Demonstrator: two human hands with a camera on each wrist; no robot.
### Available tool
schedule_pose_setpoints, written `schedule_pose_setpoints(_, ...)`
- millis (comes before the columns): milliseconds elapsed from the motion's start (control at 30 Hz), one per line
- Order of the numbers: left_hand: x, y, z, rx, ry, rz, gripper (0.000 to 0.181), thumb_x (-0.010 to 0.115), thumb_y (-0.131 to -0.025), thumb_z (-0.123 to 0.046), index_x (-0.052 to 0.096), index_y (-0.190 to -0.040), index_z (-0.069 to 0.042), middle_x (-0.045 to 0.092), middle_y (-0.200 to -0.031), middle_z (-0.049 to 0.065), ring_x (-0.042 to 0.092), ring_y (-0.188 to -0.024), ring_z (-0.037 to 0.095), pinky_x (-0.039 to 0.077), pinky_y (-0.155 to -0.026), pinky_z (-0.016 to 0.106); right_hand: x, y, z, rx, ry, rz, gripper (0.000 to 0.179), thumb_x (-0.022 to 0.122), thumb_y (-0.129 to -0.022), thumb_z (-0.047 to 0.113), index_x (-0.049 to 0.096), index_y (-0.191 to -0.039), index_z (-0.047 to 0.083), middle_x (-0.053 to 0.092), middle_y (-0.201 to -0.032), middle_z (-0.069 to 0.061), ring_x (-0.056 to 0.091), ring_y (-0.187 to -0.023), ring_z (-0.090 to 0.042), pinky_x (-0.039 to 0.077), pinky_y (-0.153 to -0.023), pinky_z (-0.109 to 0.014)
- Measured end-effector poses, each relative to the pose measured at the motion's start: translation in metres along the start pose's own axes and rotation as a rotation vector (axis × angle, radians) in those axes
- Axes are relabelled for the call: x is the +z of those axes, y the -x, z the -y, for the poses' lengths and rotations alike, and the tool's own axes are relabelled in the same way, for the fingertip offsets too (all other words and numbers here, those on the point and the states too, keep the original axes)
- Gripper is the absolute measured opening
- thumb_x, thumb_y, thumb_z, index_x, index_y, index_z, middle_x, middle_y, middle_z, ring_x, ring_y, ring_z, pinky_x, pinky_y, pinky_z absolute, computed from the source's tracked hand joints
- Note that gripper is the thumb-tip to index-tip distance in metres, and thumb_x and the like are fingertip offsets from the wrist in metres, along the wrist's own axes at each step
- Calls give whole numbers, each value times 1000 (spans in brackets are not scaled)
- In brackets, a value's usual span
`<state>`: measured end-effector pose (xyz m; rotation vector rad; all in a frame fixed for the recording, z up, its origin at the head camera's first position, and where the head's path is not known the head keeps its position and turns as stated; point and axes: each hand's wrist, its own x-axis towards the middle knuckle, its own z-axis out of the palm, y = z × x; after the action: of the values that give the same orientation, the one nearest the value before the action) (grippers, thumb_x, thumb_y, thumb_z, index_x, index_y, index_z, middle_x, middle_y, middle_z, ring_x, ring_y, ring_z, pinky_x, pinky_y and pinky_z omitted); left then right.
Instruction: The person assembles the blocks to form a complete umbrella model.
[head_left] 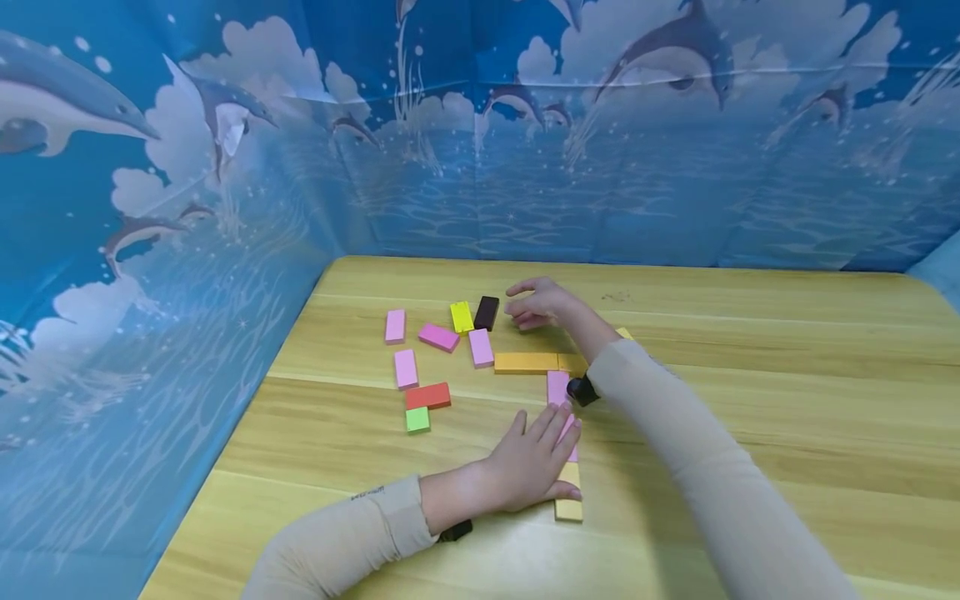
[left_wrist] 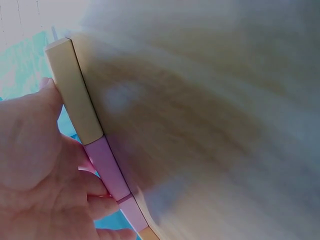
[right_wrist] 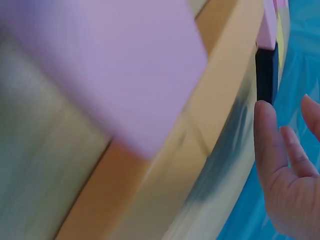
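Observation:
My left hand (head_left: pixel 525 468) lies palm down with fingers spread across a column of blocks. Under and beside it are a pink block (head_left: pixel 557 387) and a cream block (head_left: pixel 568 510); in the left wrist view the fingertips touch the side of a pink block (left_wrist: pixel 107 167). At the column's far end, two orange blocks (head_left: pixel 525 362) form a crosswise row. My right hand (head_left: pixel 542 303) is at the right of a black block (head_left: pixel 487 312), fingers loosely bent and holding nothing. One fingertip (right_wrist: pixel 265 112) appears right at the black block's end; contact is unclear.
Left of the hands lie a yellow block (head_left: pixel 462 317), a magenta block (head_left: pixel 438 337), several light pink blocks (head_left: pixel 406 369), a red block (head_left: pixel 428 396) and a green block (head_left: pixel 417 419). A blue dolphin-print curtain (head_left: pixel 480 183) hangs behind the wooden table (head_left: pixel 750 350).

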<state>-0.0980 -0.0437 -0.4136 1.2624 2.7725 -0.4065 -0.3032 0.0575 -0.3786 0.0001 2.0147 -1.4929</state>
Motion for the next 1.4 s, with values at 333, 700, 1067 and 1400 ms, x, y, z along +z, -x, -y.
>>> schedule_pose_setpoints(333, 5, -3, -5, 13, -27, -7, 81, 24, -91, -65, 24, -147, -7, 22, -151, 15, 21, -139, 27, 33, -102, 48, 23, -16, -4, 20, 94, -105, 62, 65, -87, 11, 34, -140, 1, 53, -108, -19, 59, -78, -24, 53, -75, -35)
schedule_pose_setpoints(700, 3, -1, -4, -6, -77, -10, 81, 23, -91, -66, 26, -147, -8, 22, -152, 14, 21, -139, 26, 35, -101, 46, 31, -22, -3, -22, 283, -185, 60, 71, -83, 15, 42, -134, 1, 49, -115, -19, 55, -60, -16, 53, -64, -28)
schedule_pose_setpoints(1067, 5, -3, 0, -16, -45, 18, 81, 23, -91, -65, 23, -148, -8, 21, -152, 13, 20, -139, 25, 32, -103, 47, 24, -21, 0, 3, 281, -151, 55, 68, -85, 9, 44, -133, 0, 40, -134, -23, 60, -67, -18, 53, -68, -28)
schedule_pose_setpoints(1400, 6, -4, 0, -14, -19, 30, 82, 22, -91, -66, 21, -149, -8, 16, -154, 14, 18, -140, 26, 31, -104, 48, 1, -11, -2, 28, 240, -64, 57, 60, -88, -2, 37, -140, -1, 28, -145, -23, 60, -101, -32, 52, -80, -34)
